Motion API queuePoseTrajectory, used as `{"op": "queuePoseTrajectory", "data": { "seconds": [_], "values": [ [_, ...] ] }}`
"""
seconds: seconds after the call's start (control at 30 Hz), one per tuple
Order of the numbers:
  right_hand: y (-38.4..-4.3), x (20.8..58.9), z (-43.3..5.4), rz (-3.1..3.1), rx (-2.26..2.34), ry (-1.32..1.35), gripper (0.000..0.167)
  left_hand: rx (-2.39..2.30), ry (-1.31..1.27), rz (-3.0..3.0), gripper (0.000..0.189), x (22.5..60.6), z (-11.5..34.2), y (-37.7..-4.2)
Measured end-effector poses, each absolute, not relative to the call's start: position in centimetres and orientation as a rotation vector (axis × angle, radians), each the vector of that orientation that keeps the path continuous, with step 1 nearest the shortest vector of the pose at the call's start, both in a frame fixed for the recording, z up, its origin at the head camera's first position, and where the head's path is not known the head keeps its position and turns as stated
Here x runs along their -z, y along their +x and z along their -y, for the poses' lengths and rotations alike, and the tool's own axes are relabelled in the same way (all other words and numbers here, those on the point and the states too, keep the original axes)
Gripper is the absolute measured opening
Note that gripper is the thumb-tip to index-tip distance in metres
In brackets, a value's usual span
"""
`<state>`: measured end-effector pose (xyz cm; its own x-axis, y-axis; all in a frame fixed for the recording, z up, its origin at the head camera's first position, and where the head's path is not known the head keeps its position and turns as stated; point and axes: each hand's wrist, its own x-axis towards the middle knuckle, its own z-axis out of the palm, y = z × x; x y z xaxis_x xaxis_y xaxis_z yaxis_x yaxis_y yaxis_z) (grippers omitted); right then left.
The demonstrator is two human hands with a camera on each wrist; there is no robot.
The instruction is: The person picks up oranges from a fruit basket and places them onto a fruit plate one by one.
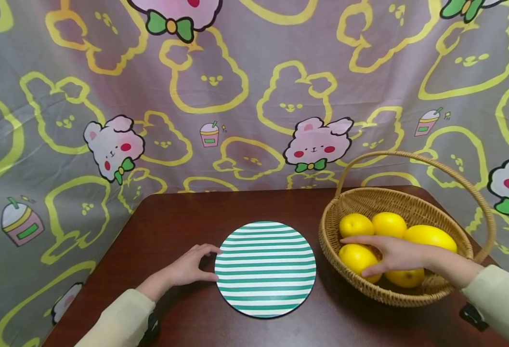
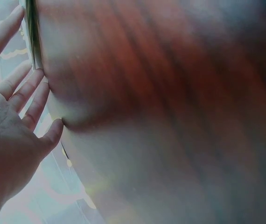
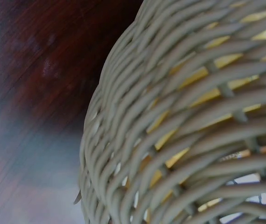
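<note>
The left hand (image 1: 189, 267) on my screen has its fingers and thumb spread apart, and their tips touch the left edge of a round striped mat (image 1: 265, 270). The mat is green and white and lies flat on the brown counter (image 1: 180, 217). I see the right hand (image 1: 393, 255) in a woven basket (image 1: 375, 291), which stands to the right of the mat. Its fingers and thumb lie on two sides of the front left lemon (image 1: 353, 256), but I cannot tell if they squeeze it. More yellow lemons (image 1: 388, 225) sit close by in the basket. From the right wrist, I mostly get the basket's weave, with bits of yellow in the gaps. A cloth (image 1: 237, 115) with bunnies hangs behind the counter.
</note>
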<state>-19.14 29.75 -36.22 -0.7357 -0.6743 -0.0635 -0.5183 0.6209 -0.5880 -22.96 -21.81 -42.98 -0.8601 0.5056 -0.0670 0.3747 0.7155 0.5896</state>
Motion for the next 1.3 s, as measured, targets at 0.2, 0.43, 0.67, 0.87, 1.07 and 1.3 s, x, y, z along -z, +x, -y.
{"op": "queuePoseTrajectory", "data": {
  "seconds": [0.2, 0.43, 0.67, 0.87, 1.07, 1.3],
  "values": [
    [-19.2, 36.1, -29.5, -2.585, 0.769, -0.985, 0.072, -0.855, 0.7, -2.698, 0.065, 42.9, 21.9, -23.0],
    [-19.2, 36.2, -29.6, -2.595, 0.799, -1.011, 0.068, -0.856, 0.724, -2.694, 0.065, 42.9, 21.8, -23.0],
    [-19.2, 36.4, -29.4, -2.59, 0.848, -0.996, 0.066, -0.853, 0.715, -2.701, 0.065, 43.0, 21.7, -23.0],
    [-19.0, 35.8, -29.0, -2.531, 0.967, -1.021, 0.064, -0.854, 0.725, -2.703, 0.066, 43.0, 21.8, -22.9],
    [-18.9, 35.2, -28.5, -2.454, 1.085, -1.001, 0.062, -0.848, 0.733, -2.701, 0.065, 43.0, 21.8, -23.0],
    [-18.3, 34.0, -28.4, -2.463, 1.079, -0.907, 0.063, -0.848, 0.73, -2.706, 0.065, 43.1, 21.8, -23.0]
  ]
}}
